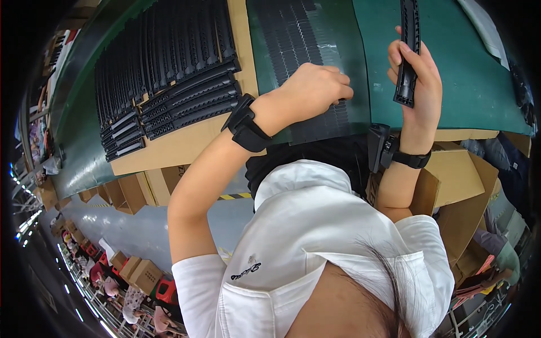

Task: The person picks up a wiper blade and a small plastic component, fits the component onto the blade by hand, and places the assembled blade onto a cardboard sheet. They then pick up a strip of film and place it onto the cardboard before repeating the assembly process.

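Note:
My right hand [422, 84] grips a long black plastic strip [407, 73] with a ribbed channel, held upright over the right side of the green table. My left hand [318, 90] is bent over a dark sheet [307, 132] marked in rows of small grey-black pieces [293, 39]. Its fingers are pinched together near the sheet's right part. Whatever they hold, if anything, is too small or hidden to make out. Many similar black strips [163, 50] lie side by side on a cardboard sheet [186, 147] to the left, with several crosswise strips [191, 101] nearest me.
The green table [451, 67] extends to both sides. Open cardboard boxes [462, 180] stand below its edge at right, more boxes [124, 194] at left. A pale sheet [484, 28] lies at the far right. Other people [135, 301] sit farther off at lower left.

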Motion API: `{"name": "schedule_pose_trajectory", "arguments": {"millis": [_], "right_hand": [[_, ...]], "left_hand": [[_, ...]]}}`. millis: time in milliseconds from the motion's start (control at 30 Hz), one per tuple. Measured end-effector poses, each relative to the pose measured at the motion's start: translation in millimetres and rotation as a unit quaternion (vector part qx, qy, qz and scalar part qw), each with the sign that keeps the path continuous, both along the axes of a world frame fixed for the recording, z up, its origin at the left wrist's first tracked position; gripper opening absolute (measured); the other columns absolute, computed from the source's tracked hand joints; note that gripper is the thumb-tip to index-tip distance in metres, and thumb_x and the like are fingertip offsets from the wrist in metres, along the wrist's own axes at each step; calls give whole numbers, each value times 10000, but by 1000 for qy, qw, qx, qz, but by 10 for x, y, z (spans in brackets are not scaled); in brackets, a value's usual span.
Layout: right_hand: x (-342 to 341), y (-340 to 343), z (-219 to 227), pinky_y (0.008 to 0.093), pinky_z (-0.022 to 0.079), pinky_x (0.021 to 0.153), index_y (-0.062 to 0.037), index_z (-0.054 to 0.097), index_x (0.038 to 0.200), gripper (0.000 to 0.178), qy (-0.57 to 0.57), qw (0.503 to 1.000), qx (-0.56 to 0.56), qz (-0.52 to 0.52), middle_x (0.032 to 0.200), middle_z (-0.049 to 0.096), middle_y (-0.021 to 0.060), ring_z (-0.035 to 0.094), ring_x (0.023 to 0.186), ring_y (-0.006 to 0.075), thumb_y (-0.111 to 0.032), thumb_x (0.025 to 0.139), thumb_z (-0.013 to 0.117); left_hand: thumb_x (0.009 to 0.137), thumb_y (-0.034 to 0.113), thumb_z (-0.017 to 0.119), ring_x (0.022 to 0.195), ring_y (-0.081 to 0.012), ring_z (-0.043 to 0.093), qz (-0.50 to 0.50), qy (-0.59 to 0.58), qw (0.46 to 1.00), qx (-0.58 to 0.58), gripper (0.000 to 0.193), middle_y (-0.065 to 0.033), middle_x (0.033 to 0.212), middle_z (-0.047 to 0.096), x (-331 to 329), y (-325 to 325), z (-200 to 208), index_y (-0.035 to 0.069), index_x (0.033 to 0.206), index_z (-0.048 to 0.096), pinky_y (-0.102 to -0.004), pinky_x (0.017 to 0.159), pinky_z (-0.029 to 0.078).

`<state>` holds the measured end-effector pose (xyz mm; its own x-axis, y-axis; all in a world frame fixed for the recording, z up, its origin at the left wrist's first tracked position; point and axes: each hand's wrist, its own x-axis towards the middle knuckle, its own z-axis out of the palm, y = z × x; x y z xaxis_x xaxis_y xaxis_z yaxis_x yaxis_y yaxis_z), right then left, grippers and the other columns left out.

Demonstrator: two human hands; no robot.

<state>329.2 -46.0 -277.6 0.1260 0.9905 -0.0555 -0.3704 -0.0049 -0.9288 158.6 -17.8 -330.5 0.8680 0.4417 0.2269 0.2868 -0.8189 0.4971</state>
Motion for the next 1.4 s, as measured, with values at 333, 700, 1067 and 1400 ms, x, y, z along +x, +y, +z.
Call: {"name": "schedule_pose_trajectory", "arguments": {"millis": [333, 700, 1067, 1400], "right_hand": [[-74, 98, 9, 177, 228, 428, 78, 380, 1084, 312, -15, 1000, 8, -10, 699, 414, 39, 297, 528, 44, -78, 817, 417], [-323, 121, 79, 174, 207, 428, 68, 397, 1058, 273, 62, 996, 48, -35, 703, 416, 48, 290, 528, 45, -58, 816, 399], [-538, 13, 357, 174, 230, 419, 41, 409, 994, 201, 273, 946, 176, 15, 700, 405, 36, 300, 516, 47, -67, 826, 386], [-590, -124, 477, 173, 232, 424, 40, 409, 984, 193, 264, 948, 180, -3, 702, 403, 35, 300, 520, 48, -67, 825, 386]], "left_hand": [[627, 66, 596, 687, -172, 536, 25, 52, 998, -27, 57, 2, 644, 537, 118, 86, -9, 96, 655, 556, -291, 533, 439], [660, -3, 588, 776, -176, 584, 179, -39, 915, -361, 57, -105, 844, 590, -24, -17, 203, 28, 678, 544, -272, 642, 465], [745, -28, 575, 824, -134, 555, 184, -501, 553, -639, 83, -158, 947, 566, -56, -631, 960, -32, 799, 513, -247, 756, 444], [760, -22, 527, 759, -104, 520, 213, -494, 610, -582, 53, -154, 912, 580, -53, -743, 1072, 22, 764, 499, -233, 726, 390]]}}
